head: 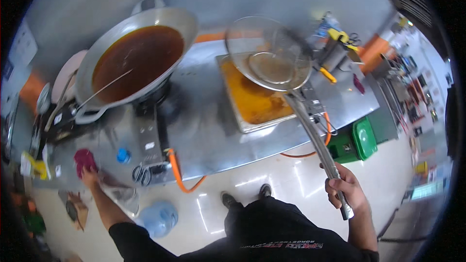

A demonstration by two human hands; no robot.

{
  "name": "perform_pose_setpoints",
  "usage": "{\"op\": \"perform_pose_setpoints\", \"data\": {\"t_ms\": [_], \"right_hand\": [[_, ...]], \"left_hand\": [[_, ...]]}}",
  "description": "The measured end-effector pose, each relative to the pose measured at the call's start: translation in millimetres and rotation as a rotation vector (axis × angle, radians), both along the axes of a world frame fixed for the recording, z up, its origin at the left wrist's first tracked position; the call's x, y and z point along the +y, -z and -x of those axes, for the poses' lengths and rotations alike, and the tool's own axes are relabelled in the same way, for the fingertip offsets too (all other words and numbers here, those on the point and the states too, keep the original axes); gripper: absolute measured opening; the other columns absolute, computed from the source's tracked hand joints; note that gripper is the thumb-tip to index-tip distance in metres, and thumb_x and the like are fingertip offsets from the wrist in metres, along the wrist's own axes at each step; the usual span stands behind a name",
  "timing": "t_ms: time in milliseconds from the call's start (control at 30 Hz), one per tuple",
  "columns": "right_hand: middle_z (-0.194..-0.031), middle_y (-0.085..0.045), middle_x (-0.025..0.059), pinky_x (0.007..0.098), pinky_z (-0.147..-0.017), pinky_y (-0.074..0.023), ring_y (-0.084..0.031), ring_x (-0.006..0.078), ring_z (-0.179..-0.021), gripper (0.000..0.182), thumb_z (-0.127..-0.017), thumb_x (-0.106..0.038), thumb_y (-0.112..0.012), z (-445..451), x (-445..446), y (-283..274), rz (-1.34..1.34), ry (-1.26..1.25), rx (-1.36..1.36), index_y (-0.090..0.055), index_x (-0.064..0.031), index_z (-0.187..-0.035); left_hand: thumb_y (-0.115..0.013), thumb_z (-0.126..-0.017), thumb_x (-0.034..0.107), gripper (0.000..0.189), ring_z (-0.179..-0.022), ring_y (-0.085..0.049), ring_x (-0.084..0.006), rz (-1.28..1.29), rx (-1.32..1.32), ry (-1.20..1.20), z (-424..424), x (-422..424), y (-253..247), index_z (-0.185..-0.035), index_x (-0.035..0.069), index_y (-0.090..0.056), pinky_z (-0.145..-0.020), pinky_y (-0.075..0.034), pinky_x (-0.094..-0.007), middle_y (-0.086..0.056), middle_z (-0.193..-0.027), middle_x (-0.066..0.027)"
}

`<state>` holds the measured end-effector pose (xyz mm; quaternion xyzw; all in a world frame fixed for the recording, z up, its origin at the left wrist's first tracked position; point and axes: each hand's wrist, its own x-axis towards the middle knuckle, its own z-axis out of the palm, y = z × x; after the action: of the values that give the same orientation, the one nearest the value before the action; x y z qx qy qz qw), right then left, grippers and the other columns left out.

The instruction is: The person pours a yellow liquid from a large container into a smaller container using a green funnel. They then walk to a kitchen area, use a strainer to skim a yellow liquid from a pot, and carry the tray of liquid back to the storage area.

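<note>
My right hand [346, 185] grips the long metal handle of a round mesh strainer [269, 32]. The strainer is tilted above a rectangular metal tray [242, 126] that holds orange-brown oily liquid; its mesh hides part of the tray. Over at the left, my left hand [90, 176] has its fingers on a crumpled maroon cloth [83, 158] at the counter's near edge. A large metal wok [189, 25] of dark reddish-brown liquid sits on a gas burner [149, 134] behind that hand. A thin metal rod [105, 89] leans from the liquid across the wok's rim.
On the steel counter [204, 131] are a blue cap [123, 155], scissors [141, 175] and a metal container [333, 54] of yellow-handled tools. An orange gas hose [176, 171] loops over the front edge. A blue water jug [158, 218] and a green bin [364, 138] stand below.
</note>
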<state>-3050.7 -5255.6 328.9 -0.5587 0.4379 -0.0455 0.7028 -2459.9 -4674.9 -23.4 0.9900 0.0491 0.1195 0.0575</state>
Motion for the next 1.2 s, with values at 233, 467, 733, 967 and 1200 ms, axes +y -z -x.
{"op": "perform_pose_setpoints", "data": {"t_ms": [233, 467, 733, 967, 1200], "right_hand": [[-0.06, -0.047, 0.0031, 0.0232, -0.034, -0.033, -0.045, 0.0119, -0.036, 0.054, -0.075, -0.014, -0.056, -3.0, 5.8, -2.7, -0.006, 0.047, -0.033, -0.041, 0.004, -0.123], [-0.06, -0.048, 0.0032, 0.0236, -0.033, -0.0324, -0.044, 0.0119, -0.036, 0.05, -0.076, -0.014, -0.055, 2.4, 6.3, -12.8, 0.013, 0.029, -0.063, -0.042, 0.0036, -0.121], [-0.06, -0.048, 0.0039, 0.0226, -0.033, -0.0343, -0.044, 0.0111, -0.036, 0.047, -0.076, -0.009, -0.054, 14.2, -4.6, -11.6, -0.02, -0.01, -0.111, -0.042, 0.0055, -0.119], [-0.06, -0.047, 0.0055, 0.0224, -0.031, -0.0326, -0.041, 0.0107, -0.035, 0.047, -0.075, -0.005, -0.051, 21.5, -5.7, 4.7, -0.066, -0.018, -0.14, -0.041, 0.0059, -0.12], [-0.057, -0.045, 0.0042, 0.0217, -0.03, -0.0319, -0.041, 0.011, -0.033, 0.046, -0.076, -0.008, -0.052, 16.0, -13.3, 8.1, -0.063, -0.044, -0.208, -0.042, 0.0051, -0.119]], "left_hand": [[-0.04, -0.092, 0.041, 0.053, -0.111, -0.051, -0.0384, 0.04, 0.245, -0.263, 8.3, -55.1, -21.6, -0.124, 0.0, -0.047, -0.091, -0.041, -0.0483, -0.056, -0.116, -0.0231], [-0.035, -0.095, 0.039, 0.05, -0.09, -0.061, -0.0414, -0.07, 0.211, -0.128, -5.2, -24.5, 7.9, -0.088, -0.006, -0.057, -0.074, -0.049, -0.0474, -0.062, -0.093, -0.0277], [-0.026, -0.093, 0.055, 0.069, -0.092, -0.06, -0.0362, 0.801, -0.249, -0.437, 29.4, -7.9, -65.0, -0.107, -0.003, -0.06, -0.083, -0.046, -0.0439, -0.063, -0.105, -0.0178], [-0.039, -0.096, 0.033, 0.038, -0.105, -0.055, -0.0272, 2.011, -0.168, 0.093, 119.7, -28.8, -156.7, -0.123, 0.007, -0.049, -0.093, -0.045, -0.0409, -0.057, -0.113, -0.014], [-0.05, -0.091, 0.026, 0.046, -0.114, -0.049, -0.0285, 2.089, -0.161, 0.404, 180.0, -41.9, -200.7, -0.131, 0.007, -0.038, -0.098, -0.041, -0.0444, -0.049, -0.125, -0.0132]]}}
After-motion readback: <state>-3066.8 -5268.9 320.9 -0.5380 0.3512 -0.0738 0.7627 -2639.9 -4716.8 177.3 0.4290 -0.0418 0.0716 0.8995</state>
